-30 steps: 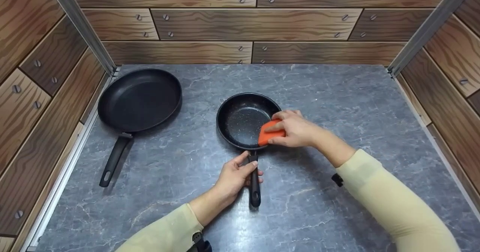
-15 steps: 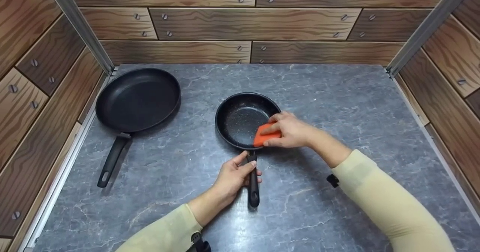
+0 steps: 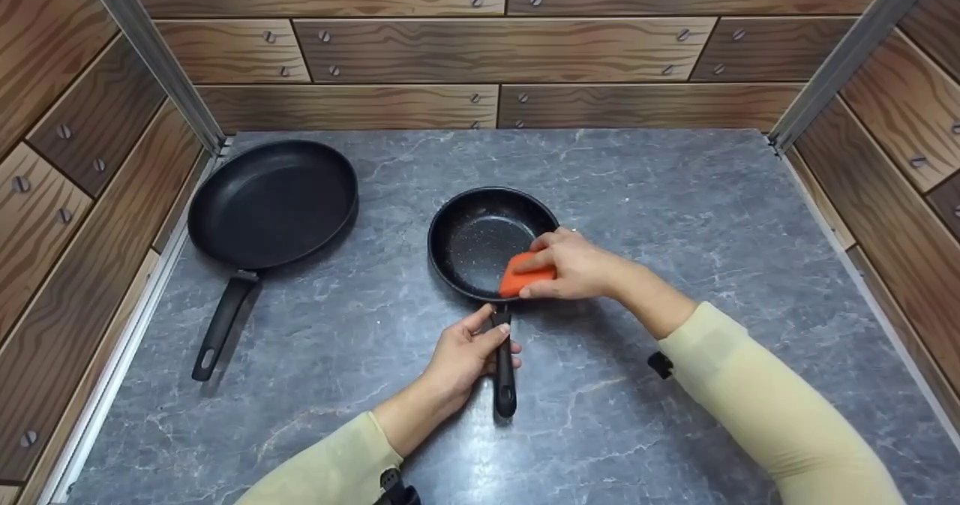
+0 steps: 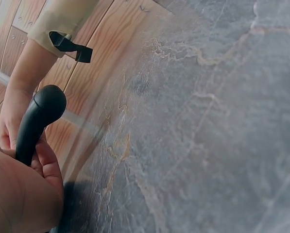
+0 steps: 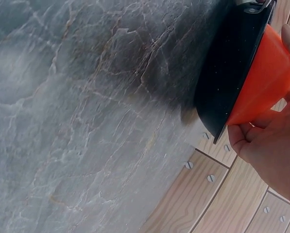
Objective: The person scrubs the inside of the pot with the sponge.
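Two frying pans (image 3: 472,244), larger (image 3: 274,203) at ten o'clock, head view only; left hand (image 3: 459,353) grips smaller's handle (image 3: 505,385); right hand (image 3: 577,267) pinches one orange scrubber (image 3: 516,280).

pans (image 3: 274,205) (image 3: 484,236): 2 | orange item (image 3: 527,275): 1 | hands (image 3: 463,355) (image 3: 574,267): 2 | sleeves (image 3: 330,464) (image 3: 769,404): 2 | tabletop (image 3: 660,182): 1

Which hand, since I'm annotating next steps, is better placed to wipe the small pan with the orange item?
Right, likely: the right hand holds the orange item inside the small pan. The left hand grips that pan's handle, so it seems suited to steadying.
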Motion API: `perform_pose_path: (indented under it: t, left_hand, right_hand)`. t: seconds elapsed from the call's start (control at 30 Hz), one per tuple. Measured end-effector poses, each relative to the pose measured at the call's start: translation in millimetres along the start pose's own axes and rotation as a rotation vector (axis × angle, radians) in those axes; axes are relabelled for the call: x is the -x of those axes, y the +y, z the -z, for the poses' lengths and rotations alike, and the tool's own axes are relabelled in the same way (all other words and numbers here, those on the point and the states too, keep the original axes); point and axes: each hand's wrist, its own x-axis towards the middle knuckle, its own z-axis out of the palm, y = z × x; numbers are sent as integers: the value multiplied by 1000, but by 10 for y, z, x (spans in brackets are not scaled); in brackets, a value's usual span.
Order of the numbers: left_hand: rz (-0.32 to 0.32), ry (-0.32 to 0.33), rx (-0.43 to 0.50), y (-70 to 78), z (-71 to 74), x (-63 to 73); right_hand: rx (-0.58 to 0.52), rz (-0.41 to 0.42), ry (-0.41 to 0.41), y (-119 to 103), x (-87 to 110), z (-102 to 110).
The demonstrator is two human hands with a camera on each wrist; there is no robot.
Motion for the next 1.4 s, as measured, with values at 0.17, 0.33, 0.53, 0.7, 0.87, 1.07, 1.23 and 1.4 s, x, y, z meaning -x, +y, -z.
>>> perform_pose_path:
  t: [0.17, 0.33, 0.53, 0.7, 0.87, 1.07, 1.23, 1.4]
  left_hand:
    - [3, -4, -3, 8, -1, 6]
    - [8, -5, -4, 12, 4, 5]
    - [17, 0, -2, 26, 8, 5]
    - [27, 4, 1, 27, 10, 1]
    - [25, 4, 3, 11, 12, -6]
    - [17, -4, 8, 0, 3, 4]
    - [20, -5, 14, 14, -10, 3]
    - [24, 3, 6, 25, 9, 7]
  right_hand:
    - [-7, -11, -6, -5, 2, 3]
    - [-14, -18, -5, -13, -4, 2]
    - [-38, -14, 19, -31, -21, -35]
    - [-53, 5, 13, -46, -40, -89]
    - [-47, -3, -17, -74, -37, -73]
    - [-8, -15, -90, -97, -34, 13]
    - [-37, -41, -85, -65, -42, 14]
    - [-77, -11, -67, -32, -68, -23]
